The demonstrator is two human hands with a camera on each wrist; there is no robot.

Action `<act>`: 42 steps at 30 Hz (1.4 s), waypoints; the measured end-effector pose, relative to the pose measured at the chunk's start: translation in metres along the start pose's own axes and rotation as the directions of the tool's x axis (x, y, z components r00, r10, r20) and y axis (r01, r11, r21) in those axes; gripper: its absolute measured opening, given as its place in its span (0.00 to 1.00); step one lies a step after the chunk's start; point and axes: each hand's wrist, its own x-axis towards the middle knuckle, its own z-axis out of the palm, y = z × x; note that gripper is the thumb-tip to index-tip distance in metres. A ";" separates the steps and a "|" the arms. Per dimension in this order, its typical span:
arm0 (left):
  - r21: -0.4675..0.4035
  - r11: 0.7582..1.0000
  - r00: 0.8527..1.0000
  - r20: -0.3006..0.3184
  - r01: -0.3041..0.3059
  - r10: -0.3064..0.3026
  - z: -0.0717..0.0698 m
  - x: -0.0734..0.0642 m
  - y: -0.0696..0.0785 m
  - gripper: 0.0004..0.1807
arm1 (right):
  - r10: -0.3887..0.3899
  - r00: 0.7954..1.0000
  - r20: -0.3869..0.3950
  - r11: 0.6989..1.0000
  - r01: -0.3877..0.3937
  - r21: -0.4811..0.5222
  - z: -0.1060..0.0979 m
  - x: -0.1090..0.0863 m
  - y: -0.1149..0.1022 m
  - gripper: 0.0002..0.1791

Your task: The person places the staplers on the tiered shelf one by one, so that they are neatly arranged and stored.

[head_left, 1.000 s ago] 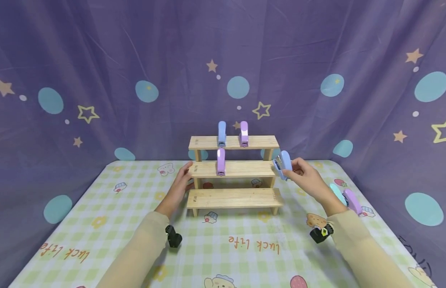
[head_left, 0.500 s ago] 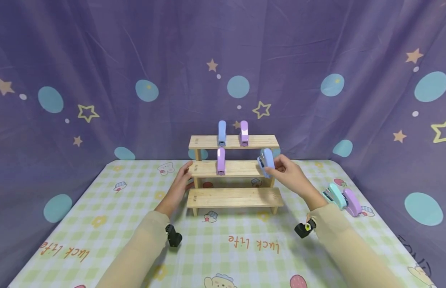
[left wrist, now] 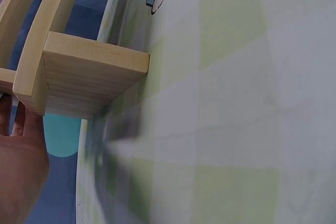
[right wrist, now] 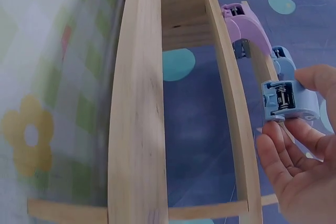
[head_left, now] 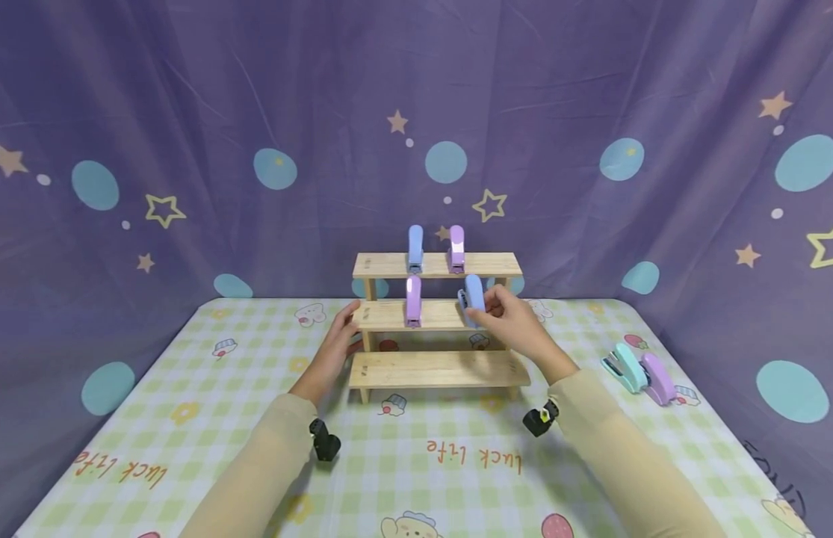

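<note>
A small blue stapler (head_left: 474,300) is pinched between the thumb and fingers of my right hand (head_left: 520,321), over the right part of the middle tier of a wooden three-step shelf (head_left: 439,368). In the right wrist view the spring end of this blue stapler (right wrist: 283,98) faces the camera. To its left on the same tier stands a purple stapler (head_left: 413,302). The top tier bears another blue stapler (head_left: 415,250) and another purple stapler (head_left: 456,250). My left hand (head_left: 332,347) touches the shelf's left end with extended fingers, seen also in the left wrist view (left wrist: 23,156).
On the table's right side, a mint stapler (head_left: 629,368) and a purple stapler (head_left: 658,379) lie side by side. A green checked tablecloth (head_left: 255,448) covers the table. Behind the shelf hangs a purple curtain (head_left: 362,172) with stars and dots.
My right hand has carried the blue stapler left, from beyond the shelf's right end to over the middle tier, turning it more upright. The left hand has stayed at the shelf's left end.
</note>
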 end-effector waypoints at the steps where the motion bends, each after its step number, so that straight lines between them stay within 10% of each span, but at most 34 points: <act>1: 0.000 1.000 1.000 0.000 -0.003 0.003 0.000 0.000 0.000 0.29 | 0.000 1.000 -0.003 1.000 0.000 -0.004 0.002 0.001 -0.001 0.22; 42: -0.010 1.000 1.000 -0.003 0.004 -0.004 0.002 0.001 -0.001 0.29 | 0.072 0.997 -0.024 0.997 -0.072 -0.015 0.024 0.013 -0.006 0.21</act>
